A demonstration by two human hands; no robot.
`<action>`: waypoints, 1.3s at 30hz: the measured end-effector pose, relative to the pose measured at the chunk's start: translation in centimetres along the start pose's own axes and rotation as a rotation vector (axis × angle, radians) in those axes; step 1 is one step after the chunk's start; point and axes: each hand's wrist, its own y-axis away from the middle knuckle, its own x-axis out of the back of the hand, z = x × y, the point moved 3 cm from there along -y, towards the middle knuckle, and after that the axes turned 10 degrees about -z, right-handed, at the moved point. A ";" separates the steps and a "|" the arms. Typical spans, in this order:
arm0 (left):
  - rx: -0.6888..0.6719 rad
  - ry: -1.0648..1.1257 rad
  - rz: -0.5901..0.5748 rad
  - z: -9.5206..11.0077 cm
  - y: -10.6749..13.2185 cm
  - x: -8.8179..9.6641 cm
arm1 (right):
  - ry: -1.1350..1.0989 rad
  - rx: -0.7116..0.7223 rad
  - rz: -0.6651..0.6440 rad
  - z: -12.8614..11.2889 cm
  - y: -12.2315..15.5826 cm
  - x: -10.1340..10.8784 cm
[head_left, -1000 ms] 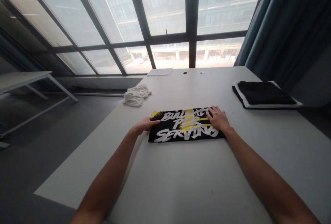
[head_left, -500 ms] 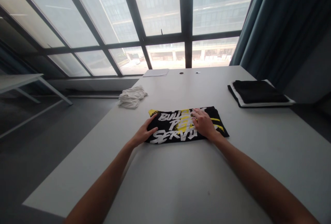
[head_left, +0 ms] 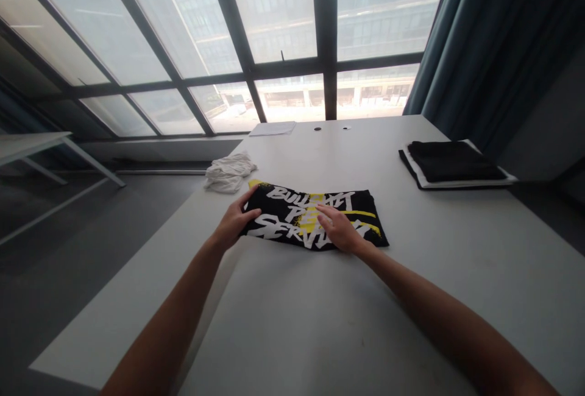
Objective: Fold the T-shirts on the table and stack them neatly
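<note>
A folded black T-shirt (head_left: 280,213) with white lettering and yellow print lies in front of me, its left end raised a little off the table. My left hand (head_left: 232,223) grips that left end, thumb on top and the other fingers behind the edge, partly hidden. On the lower middle of the print rests my right hand (head_left: 340,230), fingers stretched out and holding nothing.
The white table (head_left: 283,323) reaches to the window. A crumpled white cloth (head_left: 229,172) lies at its left edge. Folded black and white garments (head_left: 457,163) are stacked at the right. White paper (head_left: 273,128) sits at the back, near a dark round hole (head_left: 317,129).
The T-shirt's left end has come up and shifted left, with my left hand now gripping it. My right hand has slid left and nearer to me across the print.
</note>
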 end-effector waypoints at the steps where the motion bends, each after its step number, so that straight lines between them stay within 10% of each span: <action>1: -0.012 -0.011 -0.013 1.4 -0.3 -0.3 | -0.096 -0.021 0.044 0.2 -0.3 0.6; 8: -0.096 -0.343 -0.101 8.0 -4.5 -8.9 | -0.792 -0.261 0.074 1.0 -1.4 3.4; 16: -0.261 -0.299 -0.447 2.1 -5.7 -21.8 | -0.953 -0.396 0.178 3.7 -1.2 7.1; 25: -0.404 -0.650 -0.061 -1.4 -5.5 -16.6 | -0.625 -0.500 0.300 6.6 -0.6 7.5; 32: -0.577 -0.923 -0.457 -2.5 -1.0 -17.3 | -0.547 -0.527 0.303 5.2 -0.3 9.7; 39: -0.630 -0.990 -0.592 -3.5 -0.7 -17.0 | -0.444 -0.662 0.220 6.8 1.2 9.8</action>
